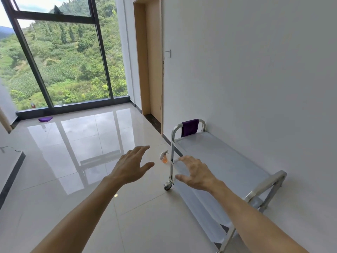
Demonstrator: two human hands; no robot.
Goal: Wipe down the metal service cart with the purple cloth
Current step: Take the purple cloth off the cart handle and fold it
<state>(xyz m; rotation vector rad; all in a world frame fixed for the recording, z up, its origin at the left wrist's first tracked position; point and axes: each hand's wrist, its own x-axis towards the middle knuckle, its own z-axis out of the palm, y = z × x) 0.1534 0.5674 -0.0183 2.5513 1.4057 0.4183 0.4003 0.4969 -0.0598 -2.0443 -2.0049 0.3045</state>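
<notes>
One metal cart (215,161) stands against the white wall (255,70) on the tiled floor (73,179), with two flat shelves, one above the other, and two hoop handles, one at each end. One caster shows at the near left corner. One purple cloth (190,127) hangs folded over the far handle (186,125), draping down toward the top shelf. A second purple cloth (45,119) lies on the floor by the window (60,57), well apart from the cart. One spray bottle (164,156) with orange liquid stands on the floor just beside the cart's left leg. One small bottle (32,105) stands on the window sill.

Two bare hands reach forward, both empty. The left hand (132,168) hovers over the floor, fingers straight and spread, palm down. The right hand (196,173) hovers over the cart's left edge, fingers spread and relaxed, touching nothing that can be seen
</notes>
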